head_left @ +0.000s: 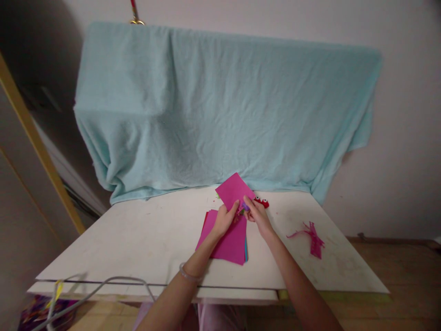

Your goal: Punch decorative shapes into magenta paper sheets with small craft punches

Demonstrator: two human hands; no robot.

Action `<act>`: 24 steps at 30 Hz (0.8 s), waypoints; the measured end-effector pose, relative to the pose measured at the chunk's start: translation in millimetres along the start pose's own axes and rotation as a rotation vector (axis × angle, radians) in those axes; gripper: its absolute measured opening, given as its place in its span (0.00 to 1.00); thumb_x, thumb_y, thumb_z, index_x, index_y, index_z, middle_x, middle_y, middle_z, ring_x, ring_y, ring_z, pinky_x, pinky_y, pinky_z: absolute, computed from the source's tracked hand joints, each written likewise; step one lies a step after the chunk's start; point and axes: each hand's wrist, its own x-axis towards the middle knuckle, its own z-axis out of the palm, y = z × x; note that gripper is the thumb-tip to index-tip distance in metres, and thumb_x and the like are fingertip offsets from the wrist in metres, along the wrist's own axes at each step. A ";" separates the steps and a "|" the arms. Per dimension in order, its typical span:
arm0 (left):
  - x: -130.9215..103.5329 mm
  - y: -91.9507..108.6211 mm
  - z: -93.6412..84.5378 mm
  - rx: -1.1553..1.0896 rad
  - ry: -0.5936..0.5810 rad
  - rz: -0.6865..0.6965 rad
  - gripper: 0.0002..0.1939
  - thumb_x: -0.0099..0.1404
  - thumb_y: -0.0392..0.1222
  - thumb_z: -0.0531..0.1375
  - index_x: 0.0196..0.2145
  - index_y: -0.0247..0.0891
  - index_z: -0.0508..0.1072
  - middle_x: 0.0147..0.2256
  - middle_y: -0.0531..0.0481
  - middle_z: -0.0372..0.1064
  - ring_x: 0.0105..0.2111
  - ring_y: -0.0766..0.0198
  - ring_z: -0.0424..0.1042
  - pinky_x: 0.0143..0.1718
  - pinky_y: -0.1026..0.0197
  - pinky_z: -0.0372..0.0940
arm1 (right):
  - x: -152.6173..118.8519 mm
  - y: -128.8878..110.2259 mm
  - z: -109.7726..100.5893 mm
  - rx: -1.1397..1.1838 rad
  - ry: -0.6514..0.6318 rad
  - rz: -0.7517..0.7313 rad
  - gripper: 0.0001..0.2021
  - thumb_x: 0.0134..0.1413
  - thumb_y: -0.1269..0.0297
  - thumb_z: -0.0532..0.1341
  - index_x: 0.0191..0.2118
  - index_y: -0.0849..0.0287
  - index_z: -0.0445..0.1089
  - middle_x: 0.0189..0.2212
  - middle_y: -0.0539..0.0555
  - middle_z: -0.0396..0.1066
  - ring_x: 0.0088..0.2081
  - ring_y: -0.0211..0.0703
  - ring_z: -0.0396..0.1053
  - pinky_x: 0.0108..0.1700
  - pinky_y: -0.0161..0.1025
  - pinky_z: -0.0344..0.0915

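A magenta paper square (235,187) is raised above the white table, one corner pointing away from me. My left hand (225,219) pinches its lower left side, thumb on top. Close beside it, my right hand (255,214) is closed around a small purple tool (245,206) at the paper's lower right edge; the tool's type is too small to tell. Under my left hand lies a stack of coloured sheets (229,246) with magenta on top and red and blue edges showing.
Magenta paper scraps (314,241) lie on the right of the white table (155,243). Small red pieces with eyes (264,202) sit beyond my right hand. A light blue cloth (227,110) hangs behind. A grey cable (113,278) crosses the front left edge.
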 end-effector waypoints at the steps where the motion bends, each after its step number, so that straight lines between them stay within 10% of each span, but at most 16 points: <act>1: 0.0 0.4 -0.4 0.003 0.007 0.007 0.28 0.64 0.63 0.51 0.21 0.34 0.67 0.17 0.50 0.63 0.18 0.66 0.62 0.21 0.64 0.55 | -0.5 -0.2 -0.2 -0.002 -0.007 -0.010 0.22 0.47 0.40 0.61 0.25 0.57 0.61 0.09 0.44 0.57 0.11 0.31 0.49 0.15 0.32 0.40; 24: -0.5 2.9 -2.1 0.041 -0.049 0.094 0.27 0.67 0.59 0.49 0.25 0.33 0.70 0.19 0.50 0.66 0.19 0.66 0.64 0.23 0.66 0.56 | 2.2 10.7 0.8 -0.007 -0.048 -0.050 0.23 0.47 0.40 0.61 0.27 0.57 0.64 0.13 0.45 0.61 0.12 0.30 0.51 0.15 0.31 0.44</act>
